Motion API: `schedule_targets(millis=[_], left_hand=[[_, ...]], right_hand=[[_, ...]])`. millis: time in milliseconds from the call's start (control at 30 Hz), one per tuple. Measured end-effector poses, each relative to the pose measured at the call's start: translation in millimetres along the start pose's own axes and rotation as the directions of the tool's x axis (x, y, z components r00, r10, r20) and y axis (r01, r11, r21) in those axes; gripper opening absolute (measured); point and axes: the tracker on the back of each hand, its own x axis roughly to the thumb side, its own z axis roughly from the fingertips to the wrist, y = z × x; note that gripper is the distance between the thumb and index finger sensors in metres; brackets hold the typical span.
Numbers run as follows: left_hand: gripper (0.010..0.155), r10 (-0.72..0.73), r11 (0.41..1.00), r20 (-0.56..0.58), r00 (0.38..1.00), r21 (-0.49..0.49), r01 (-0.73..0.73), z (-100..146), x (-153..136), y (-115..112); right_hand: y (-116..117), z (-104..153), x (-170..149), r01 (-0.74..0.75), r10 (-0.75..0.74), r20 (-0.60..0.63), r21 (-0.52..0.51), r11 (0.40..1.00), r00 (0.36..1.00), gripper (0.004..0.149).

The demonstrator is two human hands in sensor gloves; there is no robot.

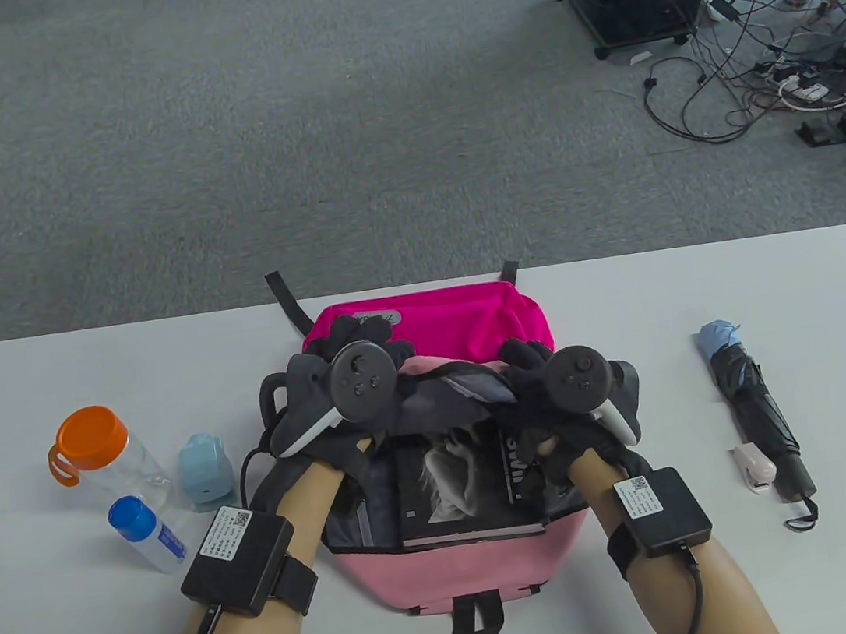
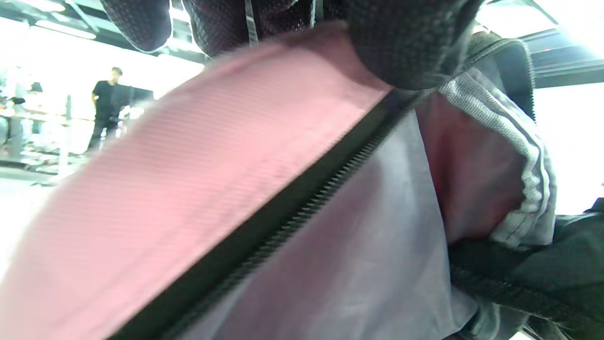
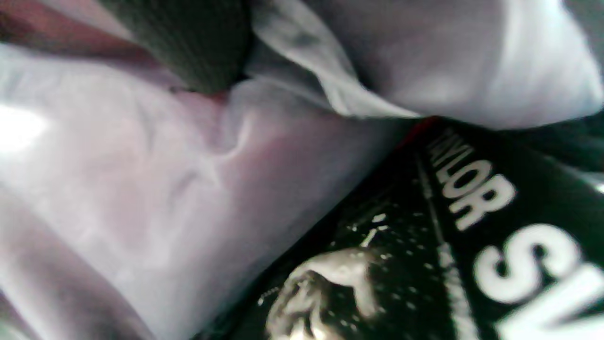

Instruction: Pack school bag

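Note:
A pink backpack [image 1: 467, 574] lies open in the middle of the table. A black book [image 1: 463, 488] with white lettering lies inside it. My left hand [image 1: 371, 340] grips the lifted front flap [image 1: 439, 374] on its left side. In the left wrist view its gloved fingers [image 2: 406, 47] curl over the pink flap [image 2: 188, 165] beside the zipper [image 2: 302, 208]. My right hand [image 1: 526, 365] holds the flap's right side. In the right wrist view a gloved finger [image 3: 198, 42] digs into the grey lining [image 3: 141, 189] above the book [image 3: 448, 236].
Left of the bag stand a clear bottle with an orange lid [image 1: 95, 449], a small blue-capped bottle [image 1: 145, 533] and a light-blue item [image 1: 205, 469]. A folded dark umbrella [image 1: 759, 411] and a small white-pink item [image 1: 754, 465] lie to the right. The table's far edge [image 1: 156, 321] runs behind the bag.

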Motion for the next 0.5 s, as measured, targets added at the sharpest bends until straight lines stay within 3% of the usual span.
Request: schedule_targets(millis=[133, 200, 333, 500], left_hand=[[0.071, 0.001, 1.000, -0.085, 0.996, 0.030, 0.001, 3, -17, 6], [0.072, -0.049, 0.996, -0.193, 0.980, 0.063, 0.062, 4, -29, 7], [0.076, -0.138, 0.990, -0.352, 0.926, -0.050, 0.128, 6, -57, -4], [0.081, -0.274, 0.957, -0.535, 0.799, -0.234, 0.171, 11, -98, -28]], right_hand=[[-7, -7, -4, 0.056, -0.062, -0.096, -0.064, 0.996, 0.993, 0.040], [-9, -10, -8, 0.156, -0.172, -0.180, -0.099, 0.983, 0.969, 0.040], [-9, -14, -7, 0.141, -0.177, -0.280, -0.145, 0.979, 0.944, 0.039], [-1, -16, -12, 0.162, -0.194, -0.345, -0.120, 0.979, 0.918, 0.039]])
